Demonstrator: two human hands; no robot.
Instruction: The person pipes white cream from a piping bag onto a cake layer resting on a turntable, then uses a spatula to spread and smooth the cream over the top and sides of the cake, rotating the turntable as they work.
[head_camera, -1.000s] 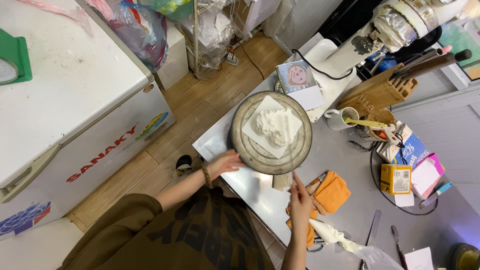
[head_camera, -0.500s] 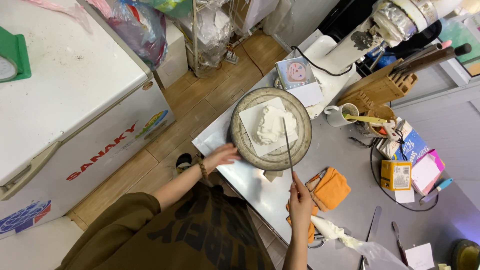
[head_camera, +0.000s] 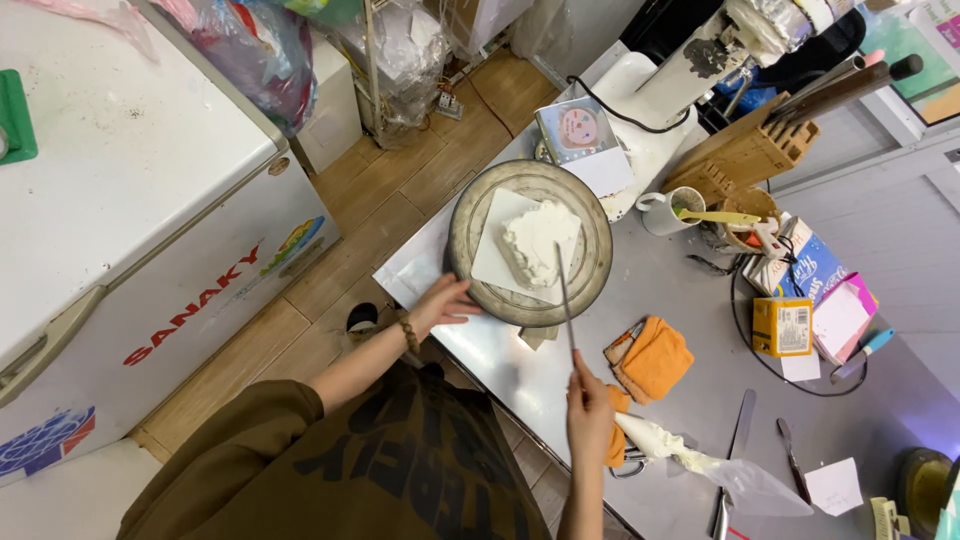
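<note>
A small white frosted cake (head_camera: 540, 243) sits on a square white board (head_camera: 497, 258) at the middle of a round turntable (head_camera: 470, 215), which stands near the front edge of the steel table (head_camera: 690, 420). The right hand (head_camera: 588, 413) is closed around the handle of a long thin spatula (head_camera: 565, 300), whose blade lies against the cake's near side. The left hand (head_camera: 440, 303), fingers spread, rests on the turntable's rim. The cake looks rough and uneven; in my judgement, a blade pressed too hard could gouge the frosting or push the cake across its board, and a quick spin from the rim hand could drag it off centre. An orange cloth (head_camera: 652, 358) and a used piping bag (head_camera: 690, 462) lie just beside the spatula hand, close enough to snag.
</note>
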